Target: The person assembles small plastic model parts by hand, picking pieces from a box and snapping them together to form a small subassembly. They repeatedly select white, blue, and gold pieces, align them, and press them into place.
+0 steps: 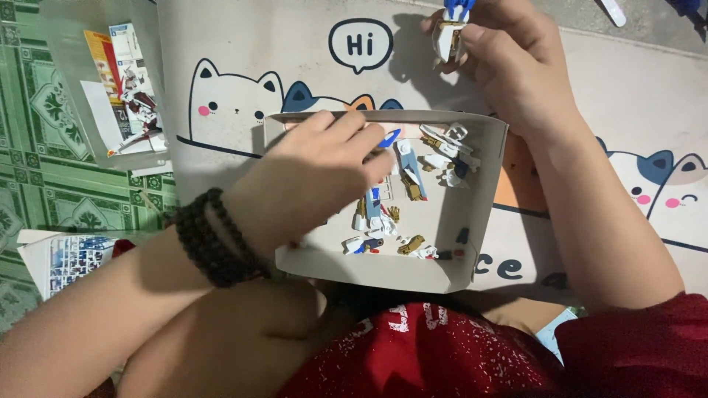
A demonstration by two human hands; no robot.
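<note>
Head view: left hand [313, 173] reaches into shallow cardboard tray [483, 191], fingers loosely open over small model parts [413, 180], possibly touching a blue piece. Right hand [509, 63], beyond the tray, grips a white-and-blue model section [450, 33].

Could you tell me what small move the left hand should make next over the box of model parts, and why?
Probably close the left hand on one loose piece in the shallow box: its fingers hover over the parts, while the right hand holds a partly built white-and-blue model.
</note>
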